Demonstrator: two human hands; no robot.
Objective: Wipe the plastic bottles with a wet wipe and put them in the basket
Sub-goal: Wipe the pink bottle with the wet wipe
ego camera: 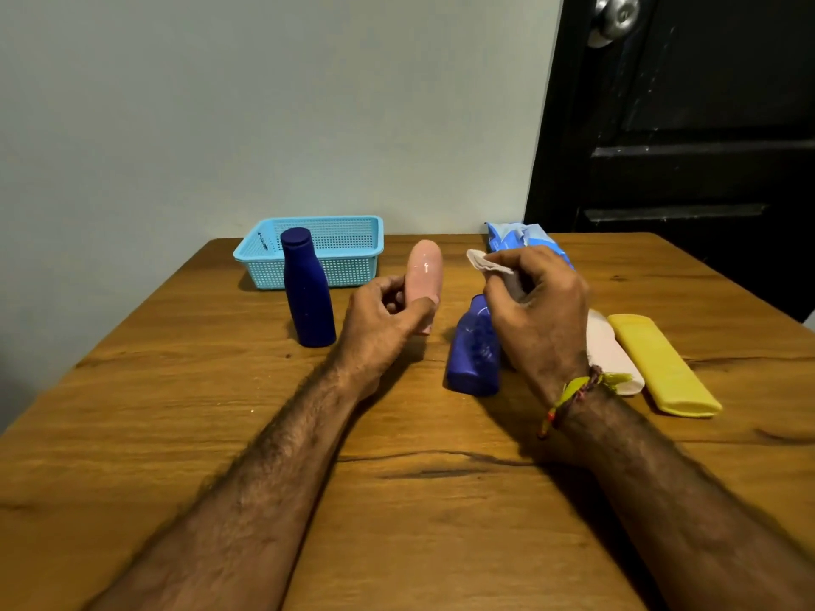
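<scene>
My left hand [383,321] grips the lower end of a pink plastic bottle [423,269], held upright above the table with a wet sheen on it. Just to its right, my right hand [538,313] pinches a crumpled wet wipe [483,261], apart from the pink bottle. A tall dark blue bottle [307,288] stands upright in front of the light blue basket [353,224], which looks empty. A smaller blue bottle [472,350] lies partly under my right hand. A pale pink bottle [611,361] and a yellow bottle [661,368] lie side by side at the right.
A blue pack of wet wipes [507,238] lies at the back edge of the wooden table [419,500], behind my right hand. A pale wall runs behind the table. A dark door [683,125] with a metal knob stands at the back right.
</scene>
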